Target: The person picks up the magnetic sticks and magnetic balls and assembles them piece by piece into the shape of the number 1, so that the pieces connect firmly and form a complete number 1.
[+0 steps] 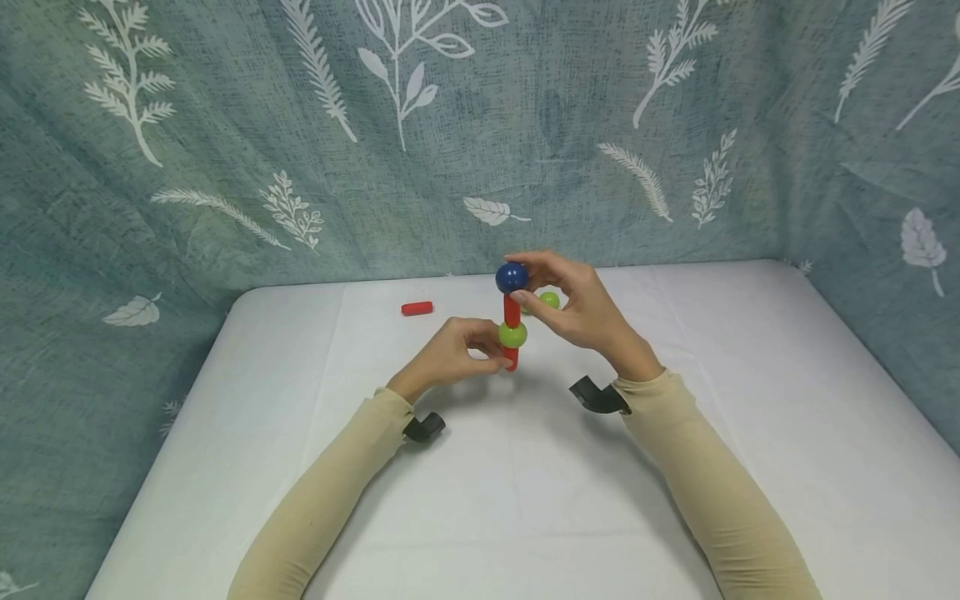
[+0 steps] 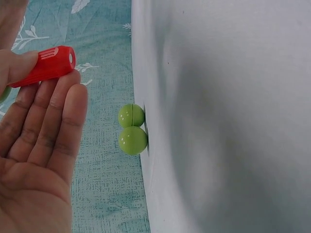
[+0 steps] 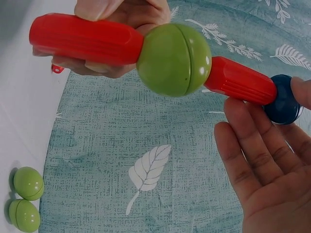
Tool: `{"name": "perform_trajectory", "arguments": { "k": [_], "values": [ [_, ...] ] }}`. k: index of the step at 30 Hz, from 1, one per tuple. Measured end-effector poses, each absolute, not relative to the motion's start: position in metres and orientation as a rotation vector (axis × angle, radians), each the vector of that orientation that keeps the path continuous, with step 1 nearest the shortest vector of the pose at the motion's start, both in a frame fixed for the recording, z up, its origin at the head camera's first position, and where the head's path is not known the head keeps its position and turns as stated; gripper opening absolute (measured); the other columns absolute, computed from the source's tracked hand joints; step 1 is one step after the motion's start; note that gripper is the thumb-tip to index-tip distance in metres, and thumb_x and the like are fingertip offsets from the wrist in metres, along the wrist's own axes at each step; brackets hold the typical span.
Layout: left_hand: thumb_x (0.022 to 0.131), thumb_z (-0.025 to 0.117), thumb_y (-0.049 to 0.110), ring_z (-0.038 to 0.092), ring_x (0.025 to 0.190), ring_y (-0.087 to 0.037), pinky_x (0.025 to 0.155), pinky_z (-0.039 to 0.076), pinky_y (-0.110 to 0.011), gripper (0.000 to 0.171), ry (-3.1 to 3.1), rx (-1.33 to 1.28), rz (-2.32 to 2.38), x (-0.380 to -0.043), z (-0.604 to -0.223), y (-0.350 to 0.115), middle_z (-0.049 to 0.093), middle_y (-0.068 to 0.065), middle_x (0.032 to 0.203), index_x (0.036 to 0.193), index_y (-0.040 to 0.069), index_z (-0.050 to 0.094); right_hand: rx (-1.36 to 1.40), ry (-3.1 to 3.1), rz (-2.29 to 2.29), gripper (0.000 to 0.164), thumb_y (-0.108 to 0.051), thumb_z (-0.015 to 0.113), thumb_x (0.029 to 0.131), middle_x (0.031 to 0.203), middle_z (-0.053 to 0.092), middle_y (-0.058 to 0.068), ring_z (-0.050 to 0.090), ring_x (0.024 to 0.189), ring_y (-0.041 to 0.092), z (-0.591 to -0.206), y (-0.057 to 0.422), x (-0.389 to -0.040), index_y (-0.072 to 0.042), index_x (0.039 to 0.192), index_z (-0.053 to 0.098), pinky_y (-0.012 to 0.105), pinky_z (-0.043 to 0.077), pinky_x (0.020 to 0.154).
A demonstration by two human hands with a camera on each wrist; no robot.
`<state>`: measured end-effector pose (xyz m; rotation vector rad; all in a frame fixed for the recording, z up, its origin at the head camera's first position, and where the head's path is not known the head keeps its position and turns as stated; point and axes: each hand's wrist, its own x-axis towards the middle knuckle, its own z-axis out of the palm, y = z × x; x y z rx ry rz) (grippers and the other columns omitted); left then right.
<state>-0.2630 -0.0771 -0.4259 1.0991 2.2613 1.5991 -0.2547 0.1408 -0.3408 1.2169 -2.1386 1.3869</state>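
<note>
An upright column of toy pieces is held above the white table: a lower red rod (image 1: 512, 360), a green ball (image 1: 513, 335), an upper red rod (image 1: 512, 311) and a blue ball (image 1: 512, 277) on top. My left hand (image 1: 453, 354) pinches the lower rod between thumb and fingers; the rod's free end, with a white dot, shows in the left wrist view. At the top, my right hand (image 1: 577, 304) grips the blue ball with its thumb and fingers. In the right wrist view all four pieces join end to end, the green ball (image 3: 172, 59) bridging both rods.
Another red rod (image 1: 417, 308) lies on the table (image 1: 420, 517) toward the back, left of the hands. Two green balls (image 2: 132, 141) sit side by side near the back edge, partly behind my right hand in the head view. A patterned teal cloth (image 1: 525, 183) hangs behind.
</note>
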Motion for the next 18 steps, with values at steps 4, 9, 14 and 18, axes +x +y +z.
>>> {"name": "perform_trajectory", "arguments": {
  "k": [4, 9, 14, 18],
  "values": [
    [0.083, 0.072, 0.001, 0.069, 0.080, -0.015, 0.083, 0.059, -0.031, 0.020, 2.269, 1.099, 1.592, -0.2632, -0.4258, -0.0770, 0.073, -0.005, 0.089, 0.103, 0.007, 0.071, 1.207, -2.146, 1.381, 0.045, 0.010, 0.069, 0.084, 0.097, 0.068, 0.013, 0.064, 0.083, 0.010, -0.3404, 0.1413, -0.2550, 0.005, 0.127, 0.057, 0.020, 0.054, 0.083],
    [0.083, 0.074, 0.003, 0.070, 0.080, -0.014, 0.082, 0.059, -0.031, 0.018, 2.285, 1.103, 1.584, -0.2633, -0.4257, -0.0769, 0.073, -0.004, 0.088, 0.100, 0.007, 0.071, 1.206, -2.140, 1.377, 0.045, 0.010, 0.069, 0.084, 0.098, 0.068, 0.014, 0.065, 0.084, 0.010, -0.3401, 0.1420, -0.2548, 0.006, 0.127, 0.057, 0.020, 0.054, 0.083],
    [0.083, 0.073, 0.002, 0.070, 0.080, -0.014, 0.082, 0.059, -0.030, 0.019, 2.282, 1.105, 1.590, -0.2633, -0.4257, -0.0770, 0.073, -0.005, 0.088, 0.101, 0.007, 0.071, 1.200, -2.131, 1.375, 0.045, 0.011, 0.069, 0.083, 0.097, 0.068, 0.014, 0.065, 0.084, 0.009, -0.3398, 0.1417, -0.2542, 0.006, 0.127, 0.058, 0.020, 0.054, 0.084],
    [0.083, 0.072, 0.001, 0.070, 0.079, -0.015, 0.083, 0.059, -0.034, 0.020, 2.270, 1.100, 1.597, -0.2634, -0.4260, -0.0773, 0.073, -0.005, 0.088, 0.102, 0.007, 0.072, 1.204, -2.128, 1.374, 0.045, 0.011, 0.069, 0.084, 0.097, 0.068, 0.013, 0.065, 0.084, 0.009, -0.3395, 0.1413, -0.2537, 0.006, 0.127, 0.058, 0.020, 0.054, 0.084]
  ]
}}
